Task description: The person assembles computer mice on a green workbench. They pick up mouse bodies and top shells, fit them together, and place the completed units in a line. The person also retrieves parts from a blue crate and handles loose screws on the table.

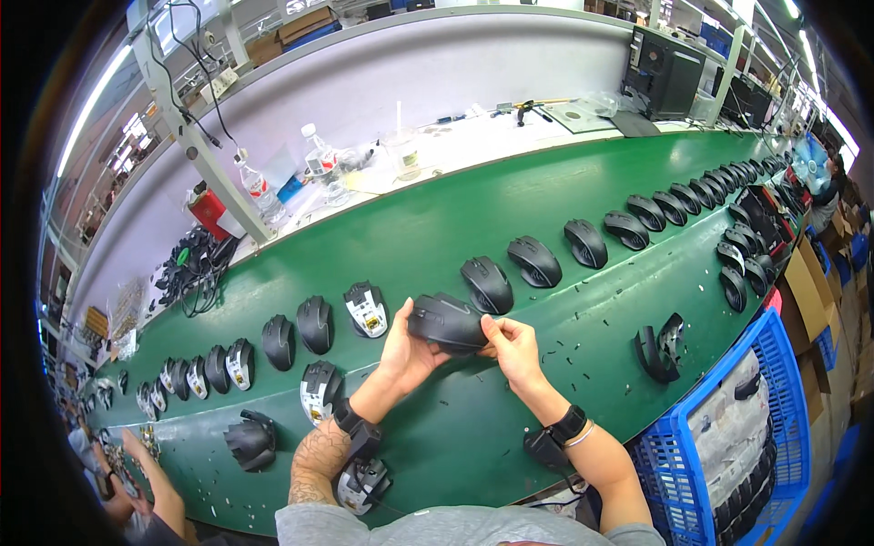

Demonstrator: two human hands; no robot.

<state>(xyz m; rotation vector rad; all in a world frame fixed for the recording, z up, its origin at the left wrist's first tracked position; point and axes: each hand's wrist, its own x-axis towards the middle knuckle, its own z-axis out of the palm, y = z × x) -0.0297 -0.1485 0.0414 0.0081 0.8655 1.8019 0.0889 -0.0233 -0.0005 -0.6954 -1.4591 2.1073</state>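
Note:
A black computer mouse (pixel 448 320) is held up over the green bench, between my two hands. My left hand (pixel 407 357) cups it from the left and below, its thumb along the near left side. With thumb and fingertips, my right hand (pixel 512 348) grips the mouse's right end. Just beyond it on the bench stands another black mouse (pixel 487 284). To the left of my hands lies a mouse without its top cover (pixel 366 309), its white inside showing. A second uncovered mouse (pixel 320 391) sits beside my left forearm.
A long row of mice (pixel 587 244) runs along the green bench (pixel 382 241). Black shell parts lie at left (pixel 250 440) and right (pixel 660 348). A blue crate (pixel 678 455) holding parts stands at the lower right. Bottles (pixel 323 164) line the back shelf. A co-worker's arm (pixel 157 473) shows lower left.

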